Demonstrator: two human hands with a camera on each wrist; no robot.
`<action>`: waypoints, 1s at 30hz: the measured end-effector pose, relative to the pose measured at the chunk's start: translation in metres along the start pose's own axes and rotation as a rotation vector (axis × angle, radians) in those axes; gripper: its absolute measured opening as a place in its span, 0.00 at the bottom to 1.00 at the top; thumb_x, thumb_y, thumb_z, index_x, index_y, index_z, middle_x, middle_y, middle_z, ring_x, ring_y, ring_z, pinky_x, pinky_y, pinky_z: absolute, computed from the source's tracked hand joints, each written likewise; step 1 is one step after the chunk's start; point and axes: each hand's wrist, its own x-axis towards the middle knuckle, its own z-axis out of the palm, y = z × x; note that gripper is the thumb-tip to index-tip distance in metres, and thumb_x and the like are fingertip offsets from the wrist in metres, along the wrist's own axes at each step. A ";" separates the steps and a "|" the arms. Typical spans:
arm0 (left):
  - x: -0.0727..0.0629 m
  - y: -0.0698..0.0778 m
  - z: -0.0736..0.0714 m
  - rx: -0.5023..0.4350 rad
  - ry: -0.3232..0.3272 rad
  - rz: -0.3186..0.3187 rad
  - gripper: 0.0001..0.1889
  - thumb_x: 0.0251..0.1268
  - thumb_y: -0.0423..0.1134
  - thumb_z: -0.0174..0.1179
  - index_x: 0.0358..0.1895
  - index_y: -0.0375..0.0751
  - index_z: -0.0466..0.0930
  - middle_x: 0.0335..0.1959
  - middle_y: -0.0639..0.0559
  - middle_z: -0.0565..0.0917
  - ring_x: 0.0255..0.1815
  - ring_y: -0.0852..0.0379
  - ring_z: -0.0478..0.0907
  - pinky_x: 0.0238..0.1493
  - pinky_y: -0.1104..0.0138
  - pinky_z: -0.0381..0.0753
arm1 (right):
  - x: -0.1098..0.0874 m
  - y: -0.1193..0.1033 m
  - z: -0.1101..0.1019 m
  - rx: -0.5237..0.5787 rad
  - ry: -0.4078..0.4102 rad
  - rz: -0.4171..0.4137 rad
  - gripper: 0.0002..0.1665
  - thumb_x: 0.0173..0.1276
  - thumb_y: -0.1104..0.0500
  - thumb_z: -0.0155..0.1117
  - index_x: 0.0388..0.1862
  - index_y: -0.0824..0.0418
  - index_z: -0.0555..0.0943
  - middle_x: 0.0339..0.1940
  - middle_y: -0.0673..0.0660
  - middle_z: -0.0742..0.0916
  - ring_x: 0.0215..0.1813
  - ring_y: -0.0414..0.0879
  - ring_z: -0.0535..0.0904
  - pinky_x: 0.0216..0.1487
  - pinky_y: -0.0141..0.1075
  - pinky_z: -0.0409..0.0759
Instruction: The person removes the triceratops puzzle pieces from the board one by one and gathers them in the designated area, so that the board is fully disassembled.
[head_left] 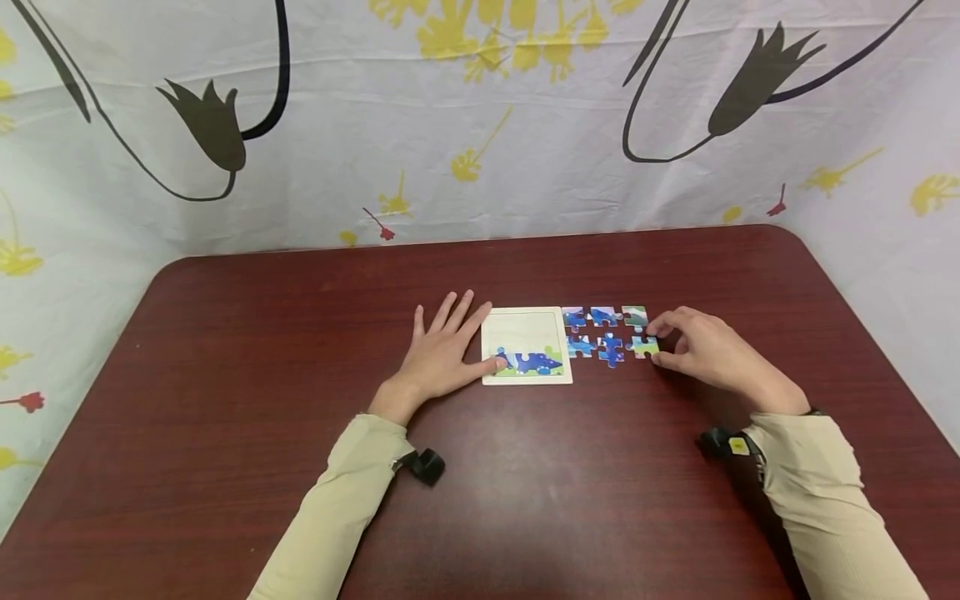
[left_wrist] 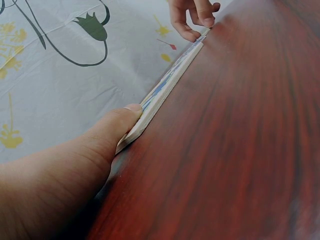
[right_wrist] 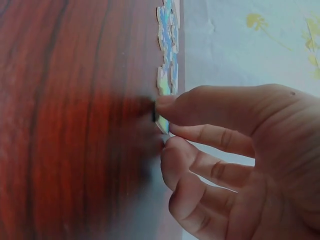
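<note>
My left hand (head_left: 444, 354) lies with spread fingers at the left edge of a pale square puzzle tray (head_left: 566, 346). Its thumb rests over the tray's lower left corner, where a joined strip of blue dinosaur pieces (head_left: 534, 363) fills the bottom of the recess. Thumb and fingers of my right hand (head_left: 705, 346) pinch a green and blue jigsaw piece (head_left: 645, 347) at the right end of the loose ones. In the right wrist view, the thumb covers part of that piece (right_wrist: 162, 124).
Several loose jigsaw pieces (head_left: 603, 317) lie in two rows along the tray's right side. The dark red wooden table (head_left: 300, 350) reaches back to a white patterned cloth (head_left: 315, 150). A small black wrist camera (head_left: 429, 467) sits by the left cuff.
</note>
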 end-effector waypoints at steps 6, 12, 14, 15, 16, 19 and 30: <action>0.000 0.000 -0.001 0.009 -0.004 -0.006 0.46 0.55 0.74 0.44 0.75 0.60 0.42 0.75 0.54 0.41 0.74 0.53 0.30 0.65 0.43 0.27 | -0.005 -0.007 -0.011 -0.028 0.067 -0.030 0.17 0.57 0.61 0.69 0.44 0.67 0.78 0.38 0.58 0.80 0.31 0.45 0.77 0.32 0.41 0.74; 0.000 0.001 0.000 -0.001 0.007 0.005 0.46 0.55 0.73 0.45 0.75 0.58 0.44 0.75 0.52 0.42 0.74 0.52 0.31 0.64 0.42 0.28 | 0.002 -0.037 -0.013 -0.047 0.091 -0.121 0.15 0.58 0.61 0.69 0.42 0.66 0.79 0.37 0.57 0.81 0.31 0.45 0.77 0.32 0.42 0.75; 0.000 0.001 0.000 0.001 0.006 0.001 0.46 0.55 0.74 0.45 0.75 0.58 0.44 0.75 0.53 0.42 0.74 0.52 0.31 0.64 0.42 0.28 | 0.008 -0.052 -0.008 -0.059 0.074 -0.153 0.14 0.57 0.61 0.69 0.42 0.66 0.80 0.36 0.57 0.82 0.31 0.45 0.77 0.32 0.41 0.75; 0.000 0.000 0.001 0.002 0.005 0.000 0.46 0.55 0.74 0.45 0.75 0.58 0.44 0.75 0.53 0.42 0.74 0.52 0.31 0.64 0.42 0.28 | 0.012 -0.059 -0.005 -0.066 0.065 -0.171 0.14 0.57 0.61 0.69 0.41 0.66 0.80 0.36 0.57 0.82 0.31 0.45 0.76 0.32 0.41 0.74; 0.000 0.000 0.001 0.002 0.003 -0.001 0.46 0.55 0.74 0.45 0.75 0.59 0.44 0.75 0.53 0.41 0.74 0.52 0.31 0.64 0.42 0.28 | 0.016 -0.067 -0.002 -0.066 0.052 -0.183 0.14 0.58 0.60 0.68 0.41 0.66 0.81 0.36 0.57 0.82 0.32 0.45 0.76 0.33 0.41 0.75; 0.000 0.000 0.001 0.003 0.001 -0.001 0.46 0.55 0.74 0.44 0.75 0.59 0.44 0.75 0.53 0.41 0.74 0.52 0.31 0.64 0.42 0.28 | 0.028 -0.089 0.011 -0.065 0.018 -0.233 0.13 0.59 0.59 0.67 0.40 0.65 0.81 0.34 0.55 0.83 0.33 0.46 0.77 0.35 0.40 0.75; 0.001 -0.001 0.001 0.022 0.005 0.008 0.46 0.56 0.74 0.44 0.75 0.58 0.43 0.75 0.51 0.42 0.74 0.51 0.32 0.64 0.41 0.29 | 0.056 -0.136 0.056 -0.097 -0.117 -0.270 0.21 0.61 0.54 0.67 0.49 0.64 0.79 0.41 0.56 0.81 0.33 0.44 0.77 0.36 0.40 0.77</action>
